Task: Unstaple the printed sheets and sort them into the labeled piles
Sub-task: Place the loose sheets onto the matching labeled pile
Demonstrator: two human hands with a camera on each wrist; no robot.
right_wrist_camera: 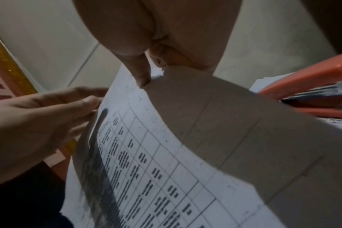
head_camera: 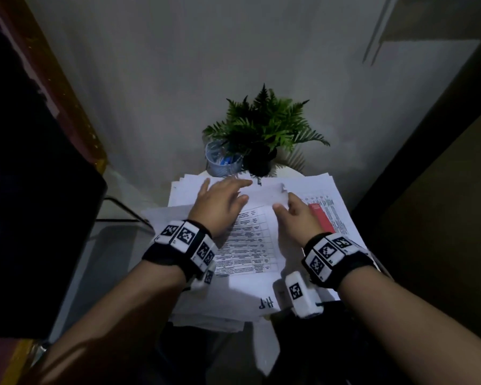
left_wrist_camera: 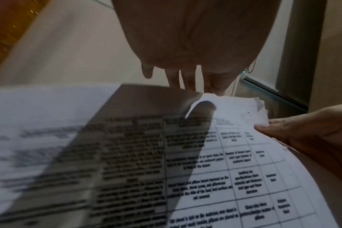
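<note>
The right hand [head_camera: 297, 218] pinches the top sheet [head_camera: 250, 237] at its torn corner; the left hand [head_camera: 220, 204] lies flat with straight fingers; peel slowly, pressing the stack

The head view is dim, its edges falling off into near-black on both sides, and the wide lens bends the walls and forearms outward. The brightest patch is the printed sheet [head_camera: 250, 240], lit, it seems, from above and in front. In the left wrist view the left hand [left_wrist_camera: 195, 38] throws a broad dark shadow across the page, and the text on the near side smears into blur (the far table lines read sharper). The right wrist view is grainy; half its sheet lies in grey shadow.
</note>
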